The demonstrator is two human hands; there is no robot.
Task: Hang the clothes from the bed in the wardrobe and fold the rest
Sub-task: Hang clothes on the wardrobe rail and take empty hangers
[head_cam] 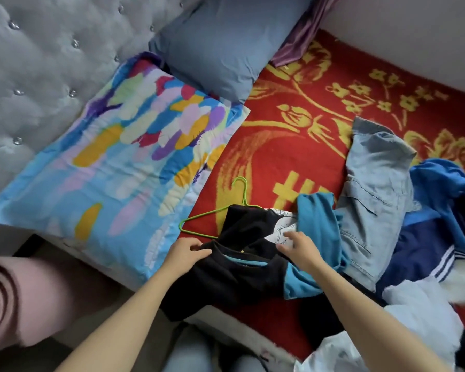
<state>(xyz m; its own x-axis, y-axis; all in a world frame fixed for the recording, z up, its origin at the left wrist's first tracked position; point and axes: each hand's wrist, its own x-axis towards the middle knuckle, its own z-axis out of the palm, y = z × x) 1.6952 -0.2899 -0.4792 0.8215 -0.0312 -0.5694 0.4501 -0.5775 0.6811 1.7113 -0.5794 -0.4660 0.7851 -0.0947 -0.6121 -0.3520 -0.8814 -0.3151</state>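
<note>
A black and teal shirt [234, 275] lies at the near edge of the bed, on the red and yellow blanket [285, 146]. My left hand [184, 253] grips the shirt's black fabric at its left shoulder. My right hand [297, 247] pinches the fabric at the right shoulder, by a white printed patch. A green wire hanger [199, 217] lies on the blanket, its right half hidden under the shirt. To the right sits a pile of clothes: light denim jeans [373, 200], a blue and navy garment [435, 226] and white cloth [424, 307].
A multicoloured pillow [118, 167] lies left of the shirt and a blue pillow [226, 41] leans on the grey tufted headboard [38, 63]. A pink roll [19, 296] lies at the lower left, beside the bed. Purple cloth [304, 36] hangs in the far corner.
</note>
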